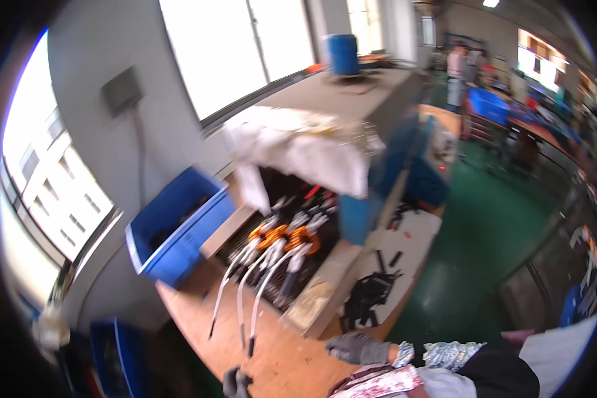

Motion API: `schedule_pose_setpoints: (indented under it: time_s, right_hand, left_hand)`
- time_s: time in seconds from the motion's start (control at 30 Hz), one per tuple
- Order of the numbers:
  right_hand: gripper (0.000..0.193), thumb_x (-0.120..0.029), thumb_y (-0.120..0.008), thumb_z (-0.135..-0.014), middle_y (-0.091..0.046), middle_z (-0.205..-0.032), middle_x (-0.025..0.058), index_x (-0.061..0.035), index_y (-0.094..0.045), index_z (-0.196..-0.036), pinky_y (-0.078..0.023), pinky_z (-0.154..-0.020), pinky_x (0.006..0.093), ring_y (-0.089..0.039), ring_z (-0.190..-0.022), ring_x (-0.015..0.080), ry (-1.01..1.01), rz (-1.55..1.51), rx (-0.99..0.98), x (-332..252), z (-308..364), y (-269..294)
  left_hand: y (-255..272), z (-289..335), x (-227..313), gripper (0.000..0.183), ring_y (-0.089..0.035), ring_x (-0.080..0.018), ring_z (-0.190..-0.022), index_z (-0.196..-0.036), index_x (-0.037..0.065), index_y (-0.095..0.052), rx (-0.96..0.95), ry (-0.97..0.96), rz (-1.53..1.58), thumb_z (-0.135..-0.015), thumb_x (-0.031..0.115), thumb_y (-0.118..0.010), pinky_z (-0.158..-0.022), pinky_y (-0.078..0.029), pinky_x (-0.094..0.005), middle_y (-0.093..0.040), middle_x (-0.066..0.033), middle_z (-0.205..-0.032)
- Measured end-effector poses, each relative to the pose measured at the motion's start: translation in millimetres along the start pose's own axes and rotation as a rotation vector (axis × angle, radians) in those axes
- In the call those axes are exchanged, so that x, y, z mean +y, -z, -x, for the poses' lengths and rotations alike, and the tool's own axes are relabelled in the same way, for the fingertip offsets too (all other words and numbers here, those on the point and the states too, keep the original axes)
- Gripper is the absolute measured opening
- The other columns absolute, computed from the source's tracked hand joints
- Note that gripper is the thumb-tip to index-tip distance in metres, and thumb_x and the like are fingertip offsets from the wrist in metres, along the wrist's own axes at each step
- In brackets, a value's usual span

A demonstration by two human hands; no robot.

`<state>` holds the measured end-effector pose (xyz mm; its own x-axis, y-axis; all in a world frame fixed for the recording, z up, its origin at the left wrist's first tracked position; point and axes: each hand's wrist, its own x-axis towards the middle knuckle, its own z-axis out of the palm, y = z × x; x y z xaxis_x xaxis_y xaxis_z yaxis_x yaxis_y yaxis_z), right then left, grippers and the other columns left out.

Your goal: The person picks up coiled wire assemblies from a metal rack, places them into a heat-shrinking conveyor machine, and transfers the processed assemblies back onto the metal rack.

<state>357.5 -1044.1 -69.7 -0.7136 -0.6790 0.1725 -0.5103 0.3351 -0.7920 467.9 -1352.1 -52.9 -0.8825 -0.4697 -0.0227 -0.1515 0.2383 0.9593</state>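
Both my hands wear grey gloves. My left hand (237, 383) is at the table's front edge, only partly in view; its fingers look apart and nothing shows in them. Over the table's right part, my right hand (357, 348) has loosely stretched fingers and holds nothing I can see; blur softens both. Ahead, several orange ring coils (282, 233) with white sleeved leads rest on a dark belt (240, 251) at the opening of a blue-sided machine. Long white wires (241, 302) with dark tips trail from them onto the tan table (282, 365). Neither hand touches them.
White cloth (312, 149) hangs over the machine's opening. Black tube pieces (371, 292) lie on a white board to the right. A blue bin (186, 225) stands left of the belt. On the machine sits a blue container (343, 54). A person (456, 73) stands far back.
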Motion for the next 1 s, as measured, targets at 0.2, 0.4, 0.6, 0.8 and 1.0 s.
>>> schedule_pose_setpoints:
  time_s: [0.2,0.4,0.6,0.8,1.0]
  right_hand:
    - [0.032,-0.024,-0.052,-0.077,-0.055,-0.075,0.0186,-0.0036,-0.052,-0.102,-0.046,-0.062,0.0421,-0.058,-0.071,0.0338,-0.111,0.538,-0.464,18.6,14.8,0.4]
    - [0.031,-0.023,-0.053,-0.076,-0.056,-0.073,0.0157,-0.0041,-0.052,-0.101,-0.046,-0.061,0.0412,-0.058,-0.071,0.0317,-0.097,0.535,-0.183,52.8,54.0,-19.5]
    - [0.024,-0.022,-0.052,-0.077,-0.058,-0.072,0.0149,-0.0035,-0.055,-0.091,-0.046,-0.059,0.0404,-0.059,-0.069,0.0313,-0.279,0.584,-0.097,38.2,66.8,4.7]
    - [0.022,-0.022,-0.052,-0.077,-0.058,-0.071,0.0147,-0.0034,-0.057,-0.087,-0.046,-0.059,0.0405,-0.059,-0.067,0.0312,-0.442,0.573,-0.045,41.6,106.9,18.8]
    - [0.022,-0.022,-0.052,-0.078,-0.060,-0.070,0.0142,-0.0037,-0.058,-0.088,-0.048,-0.063,0.0405,-0.059,-0.068,0.0322,-0.521,0.563,-0.071,53.9,133.9,43.6]
  left_hand:
    - [-43.3,34.1,71.2,0.022,-0.052,-0.0136,-0.070,-0.096,0.002,-0.058,-0.038,-0.079,-0.007,-0.087,0.021,-0.054,-0.068,-0.043,-0.0265,-0.056,-0.0047,-0.074]
    - [-112.6,29.0,89.9,0.014,-0.052,-0.0136,-0.068,-0.093,0.001,-0.057,-0.469,-0.121,0.152,-0.086,0.012,-0.055,-0.065,-0.044,-0.0257,-0.057,-0.0057,-0.074]
    - [-152.0,18.8,78.0,0.018,-0.052,-0.0137,-0.067,-0.089,0.002,-0.057,-0.804,-0.115,0.163,-0.087,0.020,-0.054,-0.064,-0.043,-0.0263,-0.057,-0.0061,-0.074]
    - [-198.8,21.1,44.5,0.017,-0.051,-0.0126,-0.067,-0.095,0.002,-0.055,-1.009,-0.040,0.255,-0.087,0.017,-0.054,-0.065,-0.043,-0.0252,-0.056,-0.0057,-0.075]
    - [-241.1,21.3,35.8,0.015,-0.052,-0.0107,-0.067,-0.097,0.001,-0.058,-1.058,-0.070,0.282,-0.085,0.010,-0.056,-0.062,-0.044,-0.0227,-0.059,-0.0042,-0.077]
